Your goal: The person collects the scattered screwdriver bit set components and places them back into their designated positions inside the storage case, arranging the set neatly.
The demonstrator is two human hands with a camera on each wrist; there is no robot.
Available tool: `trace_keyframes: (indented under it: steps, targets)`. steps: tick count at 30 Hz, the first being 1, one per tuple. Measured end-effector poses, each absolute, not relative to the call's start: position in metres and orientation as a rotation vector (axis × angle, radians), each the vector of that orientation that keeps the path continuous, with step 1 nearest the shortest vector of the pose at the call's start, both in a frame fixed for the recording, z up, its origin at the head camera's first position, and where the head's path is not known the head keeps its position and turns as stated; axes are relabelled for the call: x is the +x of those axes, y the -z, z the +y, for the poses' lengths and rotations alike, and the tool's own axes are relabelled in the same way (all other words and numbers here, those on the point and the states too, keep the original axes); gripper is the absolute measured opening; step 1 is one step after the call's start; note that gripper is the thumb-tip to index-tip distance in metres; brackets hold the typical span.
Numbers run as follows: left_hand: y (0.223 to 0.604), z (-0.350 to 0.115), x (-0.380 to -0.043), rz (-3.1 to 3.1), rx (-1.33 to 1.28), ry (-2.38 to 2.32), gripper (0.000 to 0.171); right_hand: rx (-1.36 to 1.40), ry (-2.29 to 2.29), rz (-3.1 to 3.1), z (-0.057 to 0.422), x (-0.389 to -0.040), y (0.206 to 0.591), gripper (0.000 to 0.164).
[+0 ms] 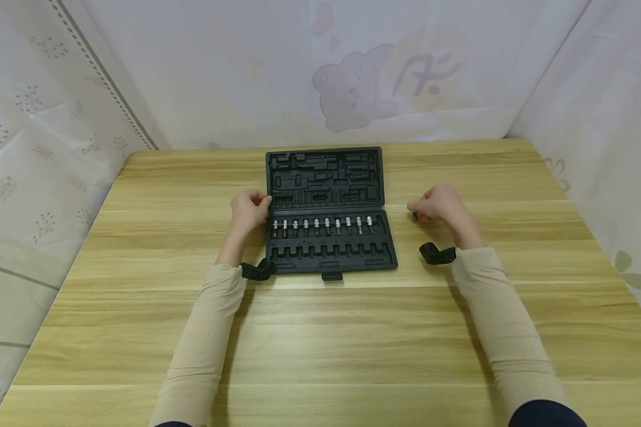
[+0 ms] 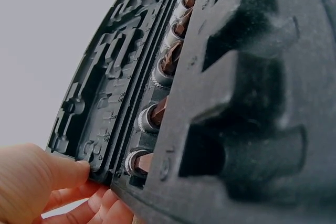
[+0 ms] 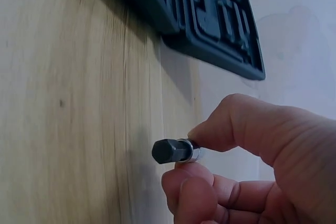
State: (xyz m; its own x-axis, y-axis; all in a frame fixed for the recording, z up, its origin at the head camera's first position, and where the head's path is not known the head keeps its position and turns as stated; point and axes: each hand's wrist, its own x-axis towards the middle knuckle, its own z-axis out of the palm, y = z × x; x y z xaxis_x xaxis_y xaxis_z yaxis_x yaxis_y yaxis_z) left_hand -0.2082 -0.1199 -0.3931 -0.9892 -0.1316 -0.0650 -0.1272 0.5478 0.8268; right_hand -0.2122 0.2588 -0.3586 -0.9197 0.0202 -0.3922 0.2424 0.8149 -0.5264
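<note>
A black plastic tool case (image 1: 304, 242) lies unfolded on the table, its lid (image 1: 326, 172) laid back and moulded with hollows. A row of silver bit sockets (image 1: 317, 225) fills the upper slots of its base; the lower row of slots holds nothing. My left hand (image 1: 248, 210) pinches the case's left edge by the hinge, thumb (image 2: 71, 171) on the lid side and fingers curled beneath. Off the case's right side, my right hand (image 1: 440, 203) holds a hex bit socket (image 3: 176, 151) between thumb and fingers, its dark six-sided tip pointing away from the palm.
The wooden table (image 1: 320, 344) stretches around the case on all sides. A latch (image 1: 332, 276) sticks out from the case's front edge. Patterned white curtains (image 1: 219, 71) hang behind the table and at both sides. Each wrist wears a black camera mount (image 1: 437, 254).
</note>
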Motion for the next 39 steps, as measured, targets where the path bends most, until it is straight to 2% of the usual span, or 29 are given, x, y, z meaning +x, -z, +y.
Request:
trace_keyframes:
  steps: [14, 21, 39]
  targets:
    - [0.393, -0.119, -0.209, -2.758, 0.233, 1.466, 0.020, 0.091, 0.764, 2.626, 0.236, -0.212, 0.357, 0.044]
    - [0.392, -0.119, -0.208, -2.762, 0.225, 1.469, 0.020, 0.021, 0.760, 2.646, 0.226, -0.209, 0.355, 0.036]
    - [0.394, -0.121, -0.210, -2.749, 0.182, 1.472, 0.020, 0.000, 0.804, 2.578, 0.203, -0.210, 0.355, 0.042]
